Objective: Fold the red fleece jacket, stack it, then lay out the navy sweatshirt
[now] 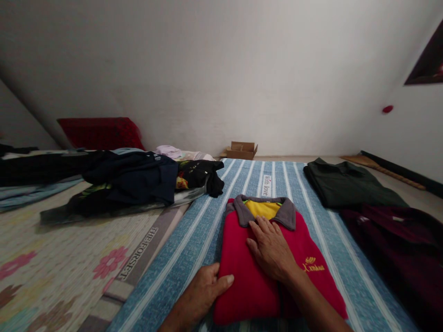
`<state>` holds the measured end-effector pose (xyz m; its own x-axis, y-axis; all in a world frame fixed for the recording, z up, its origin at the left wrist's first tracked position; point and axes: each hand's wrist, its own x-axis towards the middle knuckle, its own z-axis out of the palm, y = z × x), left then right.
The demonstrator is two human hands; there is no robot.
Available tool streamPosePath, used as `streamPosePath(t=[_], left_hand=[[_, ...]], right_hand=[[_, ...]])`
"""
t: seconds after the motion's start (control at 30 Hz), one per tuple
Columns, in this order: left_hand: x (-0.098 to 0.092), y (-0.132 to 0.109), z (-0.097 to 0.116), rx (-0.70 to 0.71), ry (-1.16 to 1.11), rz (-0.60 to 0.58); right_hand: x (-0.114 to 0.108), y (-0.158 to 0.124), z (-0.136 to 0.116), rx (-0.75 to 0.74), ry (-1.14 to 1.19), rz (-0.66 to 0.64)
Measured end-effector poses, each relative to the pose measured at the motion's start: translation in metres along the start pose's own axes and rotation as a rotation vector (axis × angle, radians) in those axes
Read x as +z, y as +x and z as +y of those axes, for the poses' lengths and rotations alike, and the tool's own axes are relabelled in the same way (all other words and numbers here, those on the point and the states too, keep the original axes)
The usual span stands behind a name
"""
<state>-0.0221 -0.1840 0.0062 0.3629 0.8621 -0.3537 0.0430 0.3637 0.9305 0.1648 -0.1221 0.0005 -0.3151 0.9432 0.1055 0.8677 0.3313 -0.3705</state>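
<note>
Mat (pixel 207 221) labelled "With love" bears red polo (pixel 249 288) under right hand (pixel 272 251).

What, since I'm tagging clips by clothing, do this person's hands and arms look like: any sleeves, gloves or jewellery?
Both are bare. The left hand and the right hand wear no gloves, and no ring, watch or bracelet shows. The forearms are uncovered down to the picture's lower edge, so no sleeve is in view.

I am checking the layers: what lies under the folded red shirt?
The red shirt lies on the blue striped mat, which shows around it. The right hand rests on top, the left hand at its edge. Anything directly beneath is covered.
</note>
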Motion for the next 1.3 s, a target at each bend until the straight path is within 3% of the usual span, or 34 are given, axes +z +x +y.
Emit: streamPosePath(t=[0.13, 0.23, 0.3, 0.5, 0.63, 0.93, 1.3], left_hand=[[0.000, 0.002, 0.006, -0.018, 0.063, 0.020], [-0.006, 0.014, 0.010, -0.033, 0.098, 0.154], [-0.012, 0.030, 0.014, -0.021, 0.099, 0.255], [-0.030, 0.092, 0.030, -0.012, -0.080, 0.414], [-0.035, 0.119, 0.035, -0.003, -0.125, 0.539], [-0.044, 0.152, 0.040, 0.019, -0.178, 0.559], [-0.046, 0.159, 0.042, 0.080, -0.083, 0.629]], right_hand=[[0.000, 0.000, -0.001, 0.004, 0.001, 0.004], [0.000, 0.000, -0.001, 0.002, -0.002, 0.000], [0.000, 0.000, -0.001, 0.003, -0.007, -0.007], [0.001, 0.000, -0.001, 0.003, -0.017, -0.002], [-0.001, -0.001, -0.002, 0.001, -0.013, 0.004], [-0.001, 0.001, -0.003, -0.003, 0.013, 0.029], [0.000, 0.001, -0.003, -0.011, 0.019, 0.038]])
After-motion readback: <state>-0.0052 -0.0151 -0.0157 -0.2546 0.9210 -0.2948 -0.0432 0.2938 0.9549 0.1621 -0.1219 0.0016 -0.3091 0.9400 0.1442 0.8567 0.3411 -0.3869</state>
